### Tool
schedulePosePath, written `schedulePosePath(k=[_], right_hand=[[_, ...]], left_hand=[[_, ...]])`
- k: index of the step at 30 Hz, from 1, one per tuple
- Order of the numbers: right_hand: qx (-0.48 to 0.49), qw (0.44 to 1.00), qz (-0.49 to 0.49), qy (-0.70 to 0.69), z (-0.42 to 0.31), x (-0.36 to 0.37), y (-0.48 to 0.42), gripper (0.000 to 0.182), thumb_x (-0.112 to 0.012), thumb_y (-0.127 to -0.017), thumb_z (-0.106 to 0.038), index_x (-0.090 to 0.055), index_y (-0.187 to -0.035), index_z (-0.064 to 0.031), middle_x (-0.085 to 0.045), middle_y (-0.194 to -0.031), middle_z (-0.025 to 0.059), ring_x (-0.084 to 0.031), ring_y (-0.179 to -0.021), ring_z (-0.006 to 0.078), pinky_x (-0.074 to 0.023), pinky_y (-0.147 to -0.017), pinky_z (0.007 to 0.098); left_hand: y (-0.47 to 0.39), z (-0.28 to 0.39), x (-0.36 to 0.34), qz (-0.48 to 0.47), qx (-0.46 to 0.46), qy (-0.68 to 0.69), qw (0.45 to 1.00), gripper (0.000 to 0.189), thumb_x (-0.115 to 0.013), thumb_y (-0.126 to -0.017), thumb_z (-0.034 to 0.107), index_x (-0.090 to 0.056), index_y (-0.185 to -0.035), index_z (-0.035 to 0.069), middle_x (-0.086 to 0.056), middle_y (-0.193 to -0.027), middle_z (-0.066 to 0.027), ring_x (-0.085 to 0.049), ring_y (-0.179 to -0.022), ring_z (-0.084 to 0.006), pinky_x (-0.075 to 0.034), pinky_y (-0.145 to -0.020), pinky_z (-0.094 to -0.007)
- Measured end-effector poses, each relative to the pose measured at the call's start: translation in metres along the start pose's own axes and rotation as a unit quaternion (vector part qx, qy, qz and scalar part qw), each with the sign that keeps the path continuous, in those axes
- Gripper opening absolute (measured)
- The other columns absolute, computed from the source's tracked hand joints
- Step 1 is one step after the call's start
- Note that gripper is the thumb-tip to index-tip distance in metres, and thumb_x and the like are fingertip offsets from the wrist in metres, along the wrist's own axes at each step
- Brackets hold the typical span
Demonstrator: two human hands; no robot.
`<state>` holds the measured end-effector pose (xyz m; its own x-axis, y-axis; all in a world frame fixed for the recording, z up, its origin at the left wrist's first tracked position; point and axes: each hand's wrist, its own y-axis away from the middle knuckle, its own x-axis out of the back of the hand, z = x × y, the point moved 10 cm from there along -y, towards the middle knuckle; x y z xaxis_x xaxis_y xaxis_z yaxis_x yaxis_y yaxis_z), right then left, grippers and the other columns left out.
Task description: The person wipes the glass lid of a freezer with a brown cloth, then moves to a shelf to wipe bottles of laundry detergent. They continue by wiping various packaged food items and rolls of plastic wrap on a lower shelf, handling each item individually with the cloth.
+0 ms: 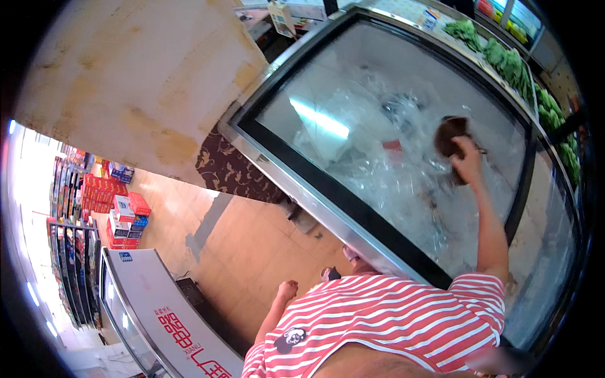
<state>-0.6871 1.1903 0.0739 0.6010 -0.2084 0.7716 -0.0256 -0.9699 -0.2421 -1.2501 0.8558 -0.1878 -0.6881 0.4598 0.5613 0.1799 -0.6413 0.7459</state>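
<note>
My right hand (467, 163) presses a dark brown cloth (450, 134) against the glass top (312, 163) of a display case. The cloth is bunched and slightly blurred, and part of it is hidden by my fingers. Beneath the glass lie clear plastic wrappings and a small red piece, mixed with reflections and haze. A black border and a metal frame (312, 198) run around the pane. Down at my side, away from the case, my left hand (287, 289) hangs with its fingers curled and nothing visible in it.
Leafy green vegetables (508, 64) line the case's far right edge. A stained pale board (137, 85) and dark patterned cloth (231, 165) adjoin its left corner. Across the tiled floor (255, 231) stand a white chest freezer (160, 288), stacked cartons (125, 212) and stocked shelves (73, 264).
</note>
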Motion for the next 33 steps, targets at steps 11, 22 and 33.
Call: schedulePosePath(k=[11, 22, 33], right_hand=[[-0.196, 0.961, 0.094, 0.172, 0.021, 0.079, 0.163, 0.040, -0.056, -0.068, 0.000, -0.052, -0.108, -0.0026, -0.048, -0.113, 0.0172, -0.044, -0.107, 0.0332, -0.0343, -0.092, 0.0401], [0.198, 0.979, -0.033, -0.031, -0.194, -0.073, 0.122, 0.043, -0.057, -0.058, 0.005, -0.054, -0.100, -0.0043, -0.049, -0.107, 0.0156, -0.045, -0.101, 0.0338, -0.0360, -0.088, 0.0405], [0.313, 0.949, -0.048, 0.006, -0.224, -0.192, -0.043, 0.038, -0.058, -0.066, 0.000, -0.055, -0.104, -0.0045, -0.054, -0.104, 0.0144, -0.052, -0.095, 0.0322, -0.0437, -0.080, 0.0385]], left_hand=[[-0.013, -0.010, -0.003, -0.001, -0.011, 0.064, 0.998, 0.028, -0.049, -0.072, 0.013, -0.061, -0.095, 0.002, -0.062, -0.069, -0.0138, -0.061, -0.055, -0.0181, -0.050, -0.056, -0.0301], [0.020, -0.073, -0.044, 0.013, 0.075, 0.083, 0.994, 0.027, -0.045, -0.075, 0.011, -0.062, -0.095, 0.006, -0.062, -0.069, -0.0125, -0.060, -0.053, -0.0184, -0.049, -0.047, -0.0300], [0.088, -0.126, -0.090, 0.151, 0.177, 0.231, 0.945, 0.027, -0.051, -0.068, 0.013, -0.064, -0.090, 0.006, -0.060, -0.094, -0.0159, -0.057, -0.092, -0.0287, -0.045, -0.079, -0.0343]])
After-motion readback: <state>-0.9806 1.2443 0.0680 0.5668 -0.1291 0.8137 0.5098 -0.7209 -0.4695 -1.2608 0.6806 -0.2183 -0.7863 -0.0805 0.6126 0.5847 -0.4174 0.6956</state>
